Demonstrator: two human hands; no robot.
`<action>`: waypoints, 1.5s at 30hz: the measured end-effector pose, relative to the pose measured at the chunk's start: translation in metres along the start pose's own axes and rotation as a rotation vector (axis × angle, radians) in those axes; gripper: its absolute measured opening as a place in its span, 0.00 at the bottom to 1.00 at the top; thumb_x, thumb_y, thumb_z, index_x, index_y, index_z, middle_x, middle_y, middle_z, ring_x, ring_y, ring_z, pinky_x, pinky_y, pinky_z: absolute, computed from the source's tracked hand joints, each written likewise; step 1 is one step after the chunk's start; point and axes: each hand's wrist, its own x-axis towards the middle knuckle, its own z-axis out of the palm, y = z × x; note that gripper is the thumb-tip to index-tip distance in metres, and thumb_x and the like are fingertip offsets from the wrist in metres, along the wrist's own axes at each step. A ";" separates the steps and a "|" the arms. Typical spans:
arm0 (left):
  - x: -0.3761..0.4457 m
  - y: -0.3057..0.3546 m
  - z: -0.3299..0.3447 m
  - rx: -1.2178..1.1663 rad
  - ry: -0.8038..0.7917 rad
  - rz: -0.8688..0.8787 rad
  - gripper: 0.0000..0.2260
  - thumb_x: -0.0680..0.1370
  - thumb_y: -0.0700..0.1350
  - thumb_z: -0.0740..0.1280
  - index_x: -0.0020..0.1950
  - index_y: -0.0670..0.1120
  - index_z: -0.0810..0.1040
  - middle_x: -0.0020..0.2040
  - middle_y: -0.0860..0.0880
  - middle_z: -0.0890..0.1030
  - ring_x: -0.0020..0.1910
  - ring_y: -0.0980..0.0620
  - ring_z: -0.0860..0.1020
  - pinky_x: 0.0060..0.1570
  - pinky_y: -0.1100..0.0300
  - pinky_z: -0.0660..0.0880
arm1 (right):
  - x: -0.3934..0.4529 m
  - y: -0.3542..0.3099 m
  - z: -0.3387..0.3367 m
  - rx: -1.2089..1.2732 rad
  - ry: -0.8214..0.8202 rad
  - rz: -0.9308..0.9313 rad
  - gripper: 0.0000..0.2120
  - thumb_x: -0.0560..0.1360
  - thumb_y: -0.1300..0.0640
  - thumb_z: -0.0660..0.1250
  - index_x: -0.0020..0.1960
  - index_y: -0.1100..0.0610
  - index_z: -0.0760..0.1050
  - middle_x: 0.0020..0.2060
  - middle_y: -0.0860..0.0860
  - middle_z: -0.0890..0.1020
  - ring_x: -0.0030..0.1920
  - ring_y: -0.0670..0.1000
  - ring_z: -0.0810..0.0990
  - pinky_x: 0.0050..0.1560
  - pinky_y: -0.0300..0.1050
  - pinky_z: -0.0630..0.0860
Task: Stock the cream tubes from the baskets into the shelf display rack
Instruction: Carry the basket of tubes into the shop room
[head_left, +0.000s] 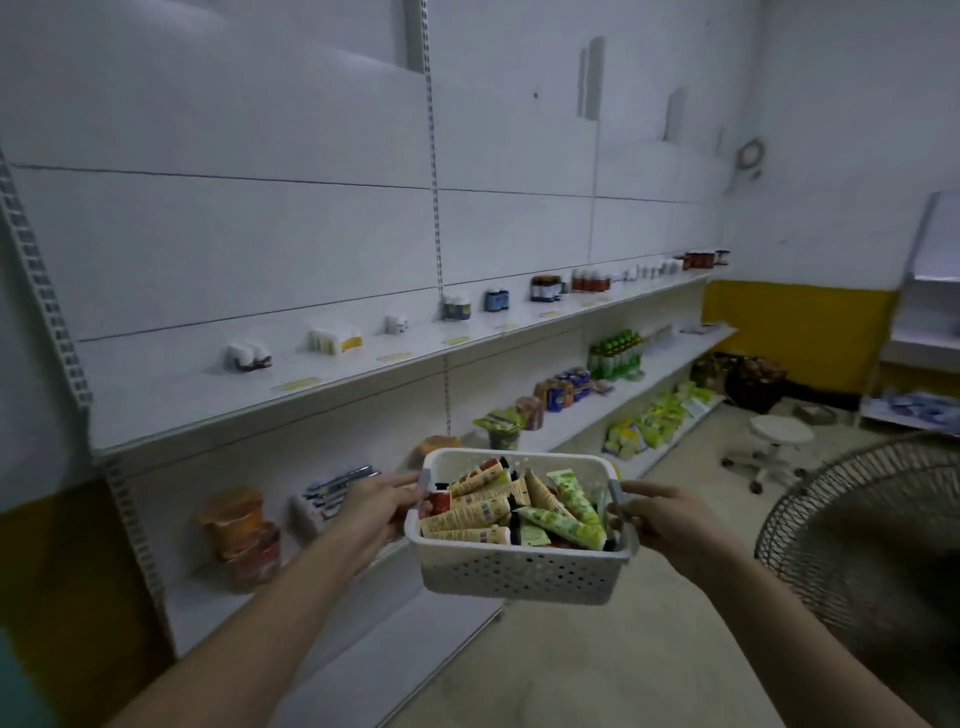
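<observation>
From the head camera, two bare forearms reached forward, carrying a white perforated plastic basket (519, 569) in mid-air, in front of a long white shelf rack (322, 395) along the left wall. The left hand (382, 506) gripped the basket's left handle, fingers curled around the rim. The right hand (670, 519) gripped the grey right handle (615, 496) the same way. Inside the basket lay a loose heap of cream tubes (511, 512): cream-coloured ones with dark caps on the left, green ones on the right, and one red tube at the far left corner.

The rack's upper shelf held small jars and bottles (545, 288), spaced apart. The middle shelf held orange cup containers (236, 535), what seemed to be a tray of slim packaged items (337, 488), though blurred, and green bottles (615, 353) farther along. At the right edge stood a wire fan guard (862, 551), with a white stool (774, 441) on the floor beyond it.
</observation>
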 end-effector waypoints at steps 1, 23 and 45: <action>0.026 0.004 0.011 0.009 -0.015 -0.008 0.09 0.75 0.32 0.66 0.54 0.36 0.81 0.48 0.38 0.84 0.52 0.38 0.82 0.54 0.44 0.79 | 0.023 -0.002 -0.003 0.011 0.014 0.010 0.14 0.77 0.71 0.61 0.61 0.65 0.76 0.45 0.62 0.83 0.41 0.56 0.82 0.38 0.47 0.79; 0.512 0.040 0.233 0.028 -0.320 -0.090 0.15 0.74 0.27 0.65 0.59 0.34 0.79 0.53 0.35 0.81 0.43 0.43 0.82 0.33 0.57 0.80 | 0.437 -0.060 -0.083 0.042 0.396 0.097 0.13 0.76 0.74 0.59 0.52 0.63 0.79 0.40 0.60 0.82 0.36 0.55 0.81 0.31 0.43 0.76; 0.867 0.017 0.638 0.193 -0.620 -0.109 0.20 0.72 0.25 0.66 0.62 0.38 0.77 0.48 0.41 0.83 0.43 0.45 0.84 0.41 0.54 0.82 | 0.805 -0.083 -0.359 0.118 0.669 0.146 0.16 0.74 0.75 0.60 0.54 0.59 0.76 0.43 0.60 0.82 0.42 0.56 0.81 0.43 0.49 0.80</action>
